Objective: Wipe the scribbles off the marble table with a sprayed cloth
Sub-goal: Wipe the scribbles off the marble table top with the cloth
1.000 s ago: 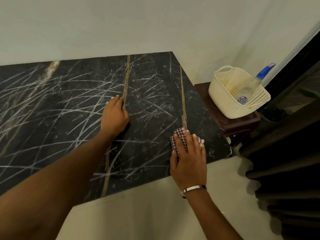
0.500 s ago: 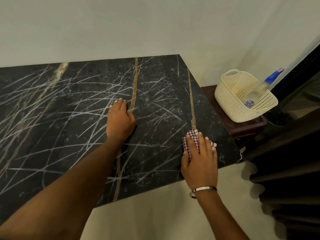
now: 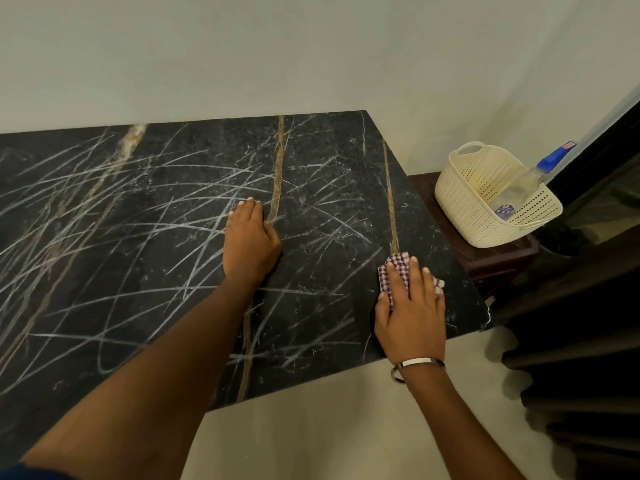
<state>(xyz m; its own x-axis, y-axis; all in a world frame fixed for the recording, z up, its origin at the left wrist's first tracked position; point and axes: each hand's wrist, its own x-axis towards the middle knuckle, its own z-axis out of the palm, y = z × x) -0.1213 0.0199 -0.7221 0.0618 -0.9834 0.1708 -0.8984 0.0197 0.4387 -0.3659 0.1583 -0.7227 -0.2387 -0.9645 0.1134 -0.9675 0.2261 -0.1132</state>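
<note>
1. Wiping step in hand: marble table (image 3: 180, 237), black, scribbles (image 3: 104, 209) across most of it (pale lines, thickest toward the left edge).
2. Left hand (image 3: 250, 242) flat, fingers straight, bracing mid-table.
3. Right hand (image 3: 410, 315) presses checked cloth (image 3: 398, 268) with spread fingers near the front right corner.
4. Next, I judge: firm strokes leftward.
</note>
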